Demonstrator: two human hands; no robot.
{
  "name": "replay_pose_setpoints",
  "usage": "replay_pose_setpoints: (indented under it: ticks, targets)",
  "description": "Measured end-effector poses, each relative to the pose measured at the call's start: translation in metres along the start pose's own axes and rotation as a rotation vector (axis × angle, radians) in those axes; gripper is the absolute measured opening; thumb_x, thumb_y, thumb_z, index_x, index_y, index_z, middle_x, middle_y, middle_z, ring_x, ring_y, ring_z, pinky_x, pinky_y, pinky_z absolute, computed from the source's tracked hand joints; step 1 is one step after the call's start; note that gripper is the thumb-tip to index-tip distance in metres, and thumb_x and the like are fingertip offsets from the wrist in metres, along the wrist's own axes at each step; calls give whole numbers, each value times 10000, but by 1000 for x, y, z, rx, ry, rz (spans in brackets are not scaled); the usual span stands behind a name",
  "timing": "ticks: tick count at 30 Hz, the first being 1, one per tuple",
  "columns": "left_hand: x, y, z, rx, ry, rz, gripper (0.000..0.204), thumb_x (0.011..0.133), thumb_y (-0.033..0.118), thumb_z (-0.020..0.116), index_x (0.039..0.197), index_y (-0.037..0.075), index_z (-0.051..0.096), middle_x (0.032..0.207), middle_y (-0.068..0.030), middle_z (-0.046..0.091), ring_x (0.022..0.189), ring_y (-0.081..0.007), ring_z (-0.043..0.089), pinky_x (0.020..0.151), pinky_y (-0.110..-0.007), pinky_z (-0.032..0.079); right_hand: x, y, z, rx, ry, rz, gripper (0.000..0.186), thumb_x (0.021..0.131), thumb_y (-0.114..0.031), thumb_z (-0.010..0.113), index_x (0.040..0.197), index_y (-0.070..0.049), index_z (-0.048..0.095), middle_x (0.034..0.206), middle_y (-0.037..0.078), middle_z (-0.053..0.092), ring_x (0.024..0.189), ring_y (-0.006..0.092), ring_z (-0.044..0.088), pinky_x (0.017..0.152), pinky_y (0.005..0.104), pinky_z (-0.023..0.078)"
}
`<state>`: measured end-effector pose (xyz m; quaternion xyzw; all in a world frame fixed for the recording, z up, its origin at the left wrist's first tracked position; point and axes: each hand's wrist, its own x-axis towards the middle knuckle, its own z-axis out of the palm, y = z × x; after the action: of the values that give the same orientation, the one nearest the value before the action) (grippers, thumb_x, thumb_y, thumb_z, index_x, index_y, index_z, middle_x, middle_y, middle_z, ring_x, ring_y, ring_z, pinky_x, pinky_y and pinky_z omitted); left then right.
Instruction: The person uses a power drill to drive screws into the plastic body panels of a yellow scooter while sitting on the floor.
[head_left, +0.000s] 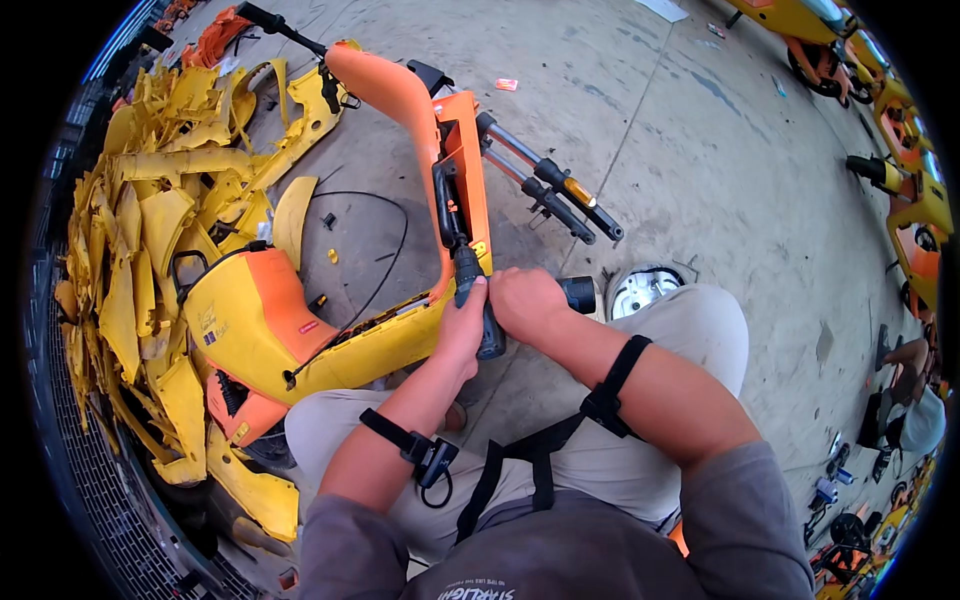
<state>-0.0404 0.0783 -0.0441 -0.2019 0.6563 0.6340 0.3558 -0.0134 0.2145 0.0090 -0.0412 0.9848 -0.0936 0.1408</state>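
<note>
Both my hands are on a dark cordless drill (468, 272) in front of me. My right hand (527, 302) wraps round its handle, with the black battery end (578, 294) sticking out to the right. Against the side of the drill's body, my left hand (463, 322) is closed with the thumb laid along it. The drill points away from me into the inner side of a partly stripped orange and yellow scooter (395, 335). Its tip is hidden among dark parts inside the orange front panel (468, 170). Whether it touches a screw I cannot tell.
A pale round dish (648, 288) with shiny contents sits by my right knee. Broken yellow panels (150, 230) are heaped at left. The scooter's fork legs (550, 190) jut out rightward, and a black cable (400, 225) loops over the floor. More scooters (915, 200) line the right side.
</note>
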Motion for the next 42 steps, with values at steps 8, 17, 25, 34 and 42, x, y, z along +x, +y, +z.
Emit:
replay_pose_setpoints:
  ticks: [8,17,25,34,42]
  targets:
    - [-22,16,17,-46,-14,-70,422,1023,449,558,1186,60,551,890,-76,682,691,-214,693,539,-373,574,3,9,3,99,-64,-13,189,886,-171,602,949,-62,742,934,112,758,867,261,747,743,389,560]
    - [-26,23,21,-31,-10,-77,416,1036,458,519,1163,66,573,888,-73,686,683,-209,687,561,-355,567,5,9,1,65,-52,-38,200,906,-185,598,971,-83,756,939,86,763,863,253,748,749,393,566]
    - [-23,22,24,-61,-15,-83,407,1045,449,502,1161,65,572,879,-79,676,679,-220,677,557,-367,557,6,17,-17,53,-177,-81,211,899,-171,573,999,-55,718,1000,130,754,908,271,738,791,380,563]
    - [-23,24,26,-64,-30,-110,402,1040,459,509,1189,90,570,925,-67,689,727,-212,692,587,-369,571,5,20,-18,32,-163,-108,198,894,-172,591,995,-63,721,982,117,754,902,261,739,786,385,559]
    - [-25,26,28,-60,-26,-122,419,1036,500,497,1201,123,575,950,-51,692,755,-202,688,609,-366,564,6,19,-17,52,-148,-103,176,893,-174,605,957,-80,739,952,97,758,883,257,741,771,383,559]
